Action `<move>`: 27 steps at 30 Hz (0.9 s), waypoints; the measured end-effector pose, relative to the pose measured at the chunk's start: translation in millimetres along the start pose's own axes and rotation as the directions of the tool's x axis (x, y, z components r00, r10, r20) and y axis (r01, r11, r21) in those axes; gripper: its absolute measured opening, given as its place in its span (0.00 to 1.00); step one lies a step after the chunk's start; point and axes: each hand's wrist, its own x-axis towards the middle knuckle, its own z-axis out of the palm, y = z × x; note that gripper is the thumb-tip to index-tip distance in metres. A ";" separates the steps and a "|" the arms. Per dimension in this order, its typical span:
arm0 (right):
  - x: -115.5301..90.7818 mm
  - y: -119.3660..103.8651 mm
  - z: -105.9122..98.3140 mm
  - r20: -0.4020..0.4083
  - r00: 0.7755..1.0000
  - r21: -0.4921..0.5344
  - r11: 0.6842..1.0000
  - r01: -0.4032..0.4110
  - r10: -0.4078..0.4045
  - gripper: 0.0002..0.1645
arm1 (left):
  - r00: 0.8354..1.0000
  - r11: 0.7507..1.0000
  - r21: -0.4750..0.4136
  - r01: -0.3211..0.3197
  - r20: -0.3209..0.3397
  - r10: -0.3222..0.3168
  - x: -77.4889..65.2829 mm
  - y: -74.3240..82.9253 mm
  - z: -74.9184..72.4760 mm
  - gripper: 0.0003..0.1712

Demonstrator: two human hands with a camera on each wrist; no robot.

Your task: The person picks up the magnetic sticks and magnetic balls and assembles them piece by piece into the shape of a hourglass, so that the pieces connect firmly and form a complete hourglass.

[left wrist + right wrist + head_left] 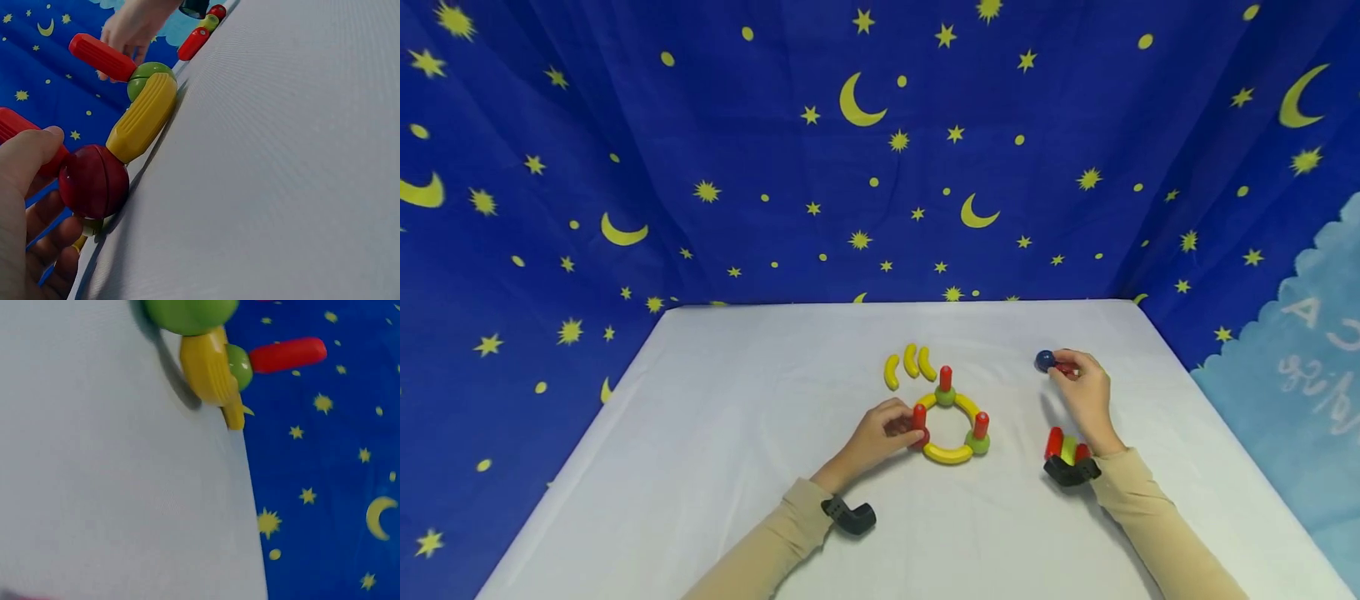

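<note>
A ring of yellow curved pieces (pixel 947 454) joined by balls lies on the table, with red sticks standing up from it. My left hand (pixel 883 433) is at the ring's left side, its thumb on the red stick (pixel 919 417) above a dark red ball (pixel 95 181); its other fingers curl behind. Green balls (pixel 977 442) bear the other two sticks. At the back right, my right hand (pixel 1084 392) pinches a dark red piece (pixel 1065 369), mostly covered by the fingers. A dark blue ball (pixel 1045 361) sits right beside it. The right wrist view leaves the right hand out.
Loose yellow curved pieces (pixel 911 361) lie behind the ring. Near my right wrist lie red sticks (pixel 1054 443) and a yellow-green piece (pixel 1069 450), partly hidden by the wrist camera (pixel 1071 472). A starry blue curtain (pixel 790 167) surrounds the white table (pixel 737 375).
</note>
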 end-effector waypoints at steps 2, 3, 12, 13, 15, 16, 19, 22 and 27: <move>3.4 7.0 -3.6 0.006 0.999 -0.043 0.998 -0.051 0.051 0.16 | 1.000 1.000 -0.012 0.001 -0.001 -0.001 -0.6 -1.0 2.0 0.11; 4.5 9.8 -5.2 0.014 0.997 -0.062 0.996 -0.070 0.071 0.17 | 1.000 1.000 -0.015 0.001 -0.002 -0.001 -1.2 -1.6 3.0 0.11; 2.0 23.9 -6.2 0.088 0.995 -0.216 0.976 -0.020 0.040 0.19 | 1.000 1.000 -0.021 0.005 0.002 -0.005 -3.3 -4.0 4.5 0.10; 2.0 24.6 -5.9 0.091 0.995 -0.228 0.974 -0.019 0.041 0.19 | 1.000 1.000 -0.020 0.005 0.003 -0.005 -2.8 -3.3 3.8 0.10; 2.2 25.9 -5.6 0.102 0.994 -0.244 0.970 -0.019 0.045 0.19 | 1.000 1.000 -0.017 0.000 0.004 0.000 -1.8 -1.4 2.3 0.10; 2.4 26.2 -5.7 0.105 0.993 -0.251 0.968 -0.020 0.048 0.19 | 1.000 1.000 -0.014 0.000 0.006 0.000 -1.3 -0.6 1.6 0.11; 1.0 22.2 -7.0 0.111 0.993 -0.243 0.970 -0.021 0.049 0.19 | 1.000 1.000 -0.008 0.004 0.013 -0.003 -0.4 -0.5 0.6 0.11; -2.7 8.8 -6.7 0.109 0.994 -0.155 0.988 -0.003 0.020 0.19 | 1.000 1.000 -0.007 -0.005 0.009 0.005 0.2 -6.0 2.0 0.11; -16.7 -29.0 -2.6 0.182 0.980 0.127 0.991 0.052 -0.075 0.22 | 1.000 1.000 0.017 -0.024 -0.018 0.025 2.0 -30.2 9.3 0.11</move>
